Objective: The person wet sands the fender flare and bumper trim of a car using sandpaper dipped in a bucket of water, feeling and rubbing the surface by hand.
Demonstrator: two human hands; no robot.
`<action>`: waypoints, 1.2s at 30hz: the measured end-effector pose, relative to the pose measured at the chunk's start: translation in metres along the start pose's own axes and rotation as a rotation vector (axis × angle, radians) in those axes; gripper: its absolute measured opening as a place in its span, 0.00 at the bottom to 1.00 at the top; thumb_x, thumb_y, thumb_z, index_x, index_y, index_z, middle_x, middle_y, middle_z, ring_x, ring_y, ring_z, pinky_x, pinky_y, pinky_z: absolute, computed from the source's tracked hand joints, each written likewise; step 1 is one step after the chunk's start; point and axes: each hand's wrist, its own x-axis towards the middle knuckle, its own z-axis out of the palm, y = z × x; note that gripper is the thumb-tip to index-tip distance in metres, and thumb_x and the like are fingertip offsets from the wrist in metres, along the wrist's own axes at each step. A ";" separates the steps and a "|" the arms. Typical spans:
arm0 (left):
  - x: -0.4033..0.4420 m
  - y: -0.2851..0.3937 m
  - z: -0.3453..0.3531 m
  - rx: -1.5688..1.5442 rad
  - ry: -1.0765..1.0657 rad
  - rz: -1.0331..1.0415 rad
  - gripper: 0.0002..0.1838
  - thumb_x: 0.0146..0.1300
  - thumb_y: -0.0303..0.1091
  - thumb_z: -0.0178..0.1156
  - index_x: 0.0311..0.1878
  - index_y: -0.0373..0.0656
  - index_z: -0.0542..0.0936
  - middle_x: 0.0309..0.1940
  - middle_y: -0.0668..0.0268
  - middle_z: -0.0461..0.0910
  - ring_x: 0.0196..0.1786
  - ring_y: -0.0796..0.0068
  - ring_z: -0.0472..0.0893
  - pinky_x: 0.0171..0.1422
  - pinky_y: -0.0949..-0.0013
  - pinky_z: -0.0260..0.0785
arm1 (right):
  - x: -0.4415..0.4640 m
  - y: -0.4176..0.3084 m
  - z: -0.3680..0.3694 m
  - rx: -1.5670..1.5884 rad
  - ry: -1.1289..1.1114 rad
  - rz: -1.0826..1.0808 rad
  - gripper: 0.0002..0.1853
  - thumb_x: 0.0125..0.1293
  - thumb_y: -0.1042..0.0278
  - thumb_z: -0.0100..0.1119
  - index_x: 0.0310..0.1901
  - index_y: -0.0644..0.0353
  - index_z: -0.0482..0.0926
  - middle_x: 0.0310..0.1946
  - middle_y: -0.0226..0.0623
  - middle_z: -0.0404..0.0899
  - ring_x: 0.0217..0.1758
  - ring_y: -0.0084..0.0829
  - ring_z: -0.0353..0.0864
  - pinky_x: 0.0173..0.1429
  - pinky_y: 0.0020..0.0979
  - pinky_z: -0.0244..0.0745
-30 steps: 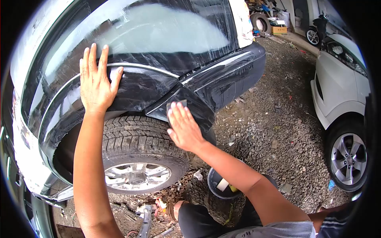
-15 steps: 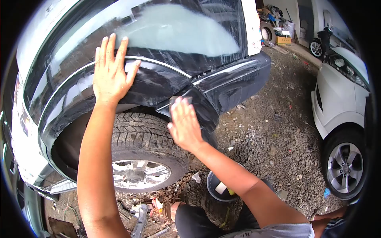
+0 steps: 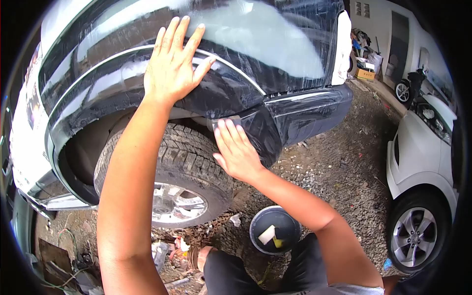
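Observation:
Fingers spread, my left hand (image 3: 172, 71) lies flat on the dark, wet, streaked car body panel (image 3: 260, 39), over the trim line above the wheel arch. My right hand (image 3: 238, 150) presses a thin dark sheet (image 3: 228, 119) against the lower corner piece of the fender, behind the tire (image 3: 184, 152). The sheet's edge shows just beyond my fingertips; the rest is hidden under them. A whitish haze covers part of the panel above, and the bumper (image 3: 314, 113) extends to the right.
Below my right forearm, a round bucket (image 3: 253, 235) holds water, a pale block and a yellow-green piece. A white car (image 3: 423, 152) stands at the right on gravel. Scraps and wires lie at lower left. A cardboard box (image 3: 365, 73) and a scooter (image 3: 413, 86) are at the back.
The view has shifted, so the bucket shows more fully. My left hand stays flat on the panel. My right hand remains on the corner piece with the sheet, now near its front edge.

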 end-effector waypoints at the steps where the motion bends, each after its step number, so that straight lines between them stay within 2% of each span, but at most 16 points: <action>1: 0.000 0.000 0.001 0.004 -0.001 -0.004 0.37 0.72 0.59 0.57 0.78 0.51 0.67 0.80 0.54 0.59 0.83 0.53 0.55 0.87 0.50 0.45 | 0.001 0.001 0.002 -0.015 -0.014 -0.004 0.39 0.73 0.49 0.58 0.75 0.70 0.63 0.80 0.55 0.57 0.84 0.52 0.53 0.85 0.50 0.46; 4: -0.002 -0.002 0.005 0.012 0.021 0.003 0.37 0.72 0.60 0.56 0.78 0.51 0.67 0.79 0.54 0.60 0.83 0.54 0.56 0.87 0.50 0.46 | -0.026 0.021 0.012 -0.124 -0.012 -0.069 0.40 0.72 0.49 0.59 0.76 0.70 0.62 0.80 0.55 0.58 0.84 0.51 0.54 0.86 0.50 0.46; 8: -0.002 -0.002 0.005 0.044 -0.003 -0.012 0.39 0.72 0.65 0.53 0.79 0.54 0.66 0.79 0.54 0.61 0.84 0.56 0.55 0.88 0.51 0.42 | -0.065 0.031 0.025 -0.121 -0.088 -0.035 0.39 0.73 0.48 0.57 0.75 0.69 0.65 0.80 0.54 0.58 0.85 0.48 0.53 0.86 0.48 0.44; 10: -0.001 -0.004 0.006 0.049 0.007 -0.011 0.39 0.72 0.66 0.52 0.79 0.54 0.66 0.79 0.54 0.61 0.84 0.56 0.54 0.88 0.51 0.42 | -0.025 0.013 0.015 -0.091 -0.013 -0.069 0.37 0.73 0.50 0.56 0.74 0.70 0.65 0.79 0.55 0.59 0.85 0.49 0.52 0.86 0.50 0.44; 12: -0.001 -0.002 0.004 0.066 -0.014 -0.017 0.39 0.72 0.66 0.52 0.79 0.54 0.66 0.80 0.54 0.61 0.84 0.56 0.54 0.88 0.51 0.42 | -0.008 0.009 0.019 -0.066 0.010 -0.077 0.38 0.74 0.51 0.56 0.76 0.70 0.62 0.80 0.57 0.56 0.85 0.53 0.51 0.86 0.51 0.43; 15: -0.002 0.000 0.002 0.087 -0.022 -0.028 0.39 0.73 0.66 0.51 0.79 0.54 0.66 0.80 0.54 0.60 0.84 0.56 0.53 0.88 0.52 0.41 | -0.035 0.022 0.017 -0.087 -0.066 -0.044 0.37 0.74 0.52 0.56 0.77 0.67 0.62 0.81 0.51 0.56 0.86 0.48 0.51 0.86 0.51 0.42; 18: -0.003 0.000 0.002 0.084 -0.037 -0.036 0.38 0.74 0.67 0.49 0.79 0.54 0.66 0.81 0.55 0.59 0.85 0.57 0.53 0.89 0.52 0.40 | -0.084 0.040 0.027 -0.098 -0.174 -0.085 0.38 0.74 0.52 0.56 0.75 0.71 0.62 0.80 0.59 0.55 0.86 0.54 0.50 0.86 0.52 0.43; 21: -0.002 0.002 0.002 0.093 -0.052 -0.043 0.38 0.74 0.66 0.49 0.79 0.54 0.65 0.81 0.55 0.59 0.85 0.58 0.52 0.89 0.52 0.40 | -0.054 0.022 0.026 -0.101 -0.083 -0.059 0.37 0.75 0.50 0.54 0.75 0.71 0.64 0.80 0.57 0.56 0.86 0.51 0.49 0.87 0.49 0.42; 25: -0.002 0.001 0.003 0.101 -0.045 -0.036 0.38 0.74 0.66 0.49 0.79 0.54 0.65 0.81 0.55 0.59 0.85 0.58 0.52 0.89 0.53 0.39 | -0.002 0.000 0.018 -0.025 -0.009 -0.079 0.38 0.74 0.51 0.55 0.75 0.72 0.62 0.80 0.57 0.55 0.85 0.52 0.51 0.87 0.49 0.43; 31: 0.000 -0.001 0.001 0.077 -0.036 -0.023 0.38 0.72 0.65 0.52 0.78 0.53 0.67 0.80 0.53 0.60 0.85 0.55 0.53 0.88 0.51 0.40 | -0.088 0.017 0.052 0.011 -0.137 -0.014 0.40 0.73 0.51 0.56 0.76 0.74 0.59 0.81 0.62 0.51 0.86 0.56 0.46 0.87 0.52 0.41; 33: 0.000 -0.001 0.000 0.031 -0.025 -0.028 0.39 0.71 0.65 0.54 0.77 0.52 0.68 0.79 0.51 0.61 0.84 0.53 0.54 0.87 0.49 0.42 | -0.070 0.002 0.052 0.042 -0.108 0.004 0.41 0.73 0.51 0.56 0.76 0.75 0.58 0.81 0.65 0.49 0.86 0.58 0.44 0.86 0.54 0.40; 36: -0.001 -0.002 0.001 -0.026 0.009 -0.046 0.40 0.69 0.65 0.55 0.77 0.50 0.69 0.79 0.49 0.61 0.84 0.51 0.54 0.87 0.47 0.43 | -0.002 -0.023 0.030 0.072 0.009 0.015 0.41 0.71 0.53 0.57 0.76 0.75 0.58 0.80 0.65 0.50 0.86 0.59 0.46 0.87 0.55 0.40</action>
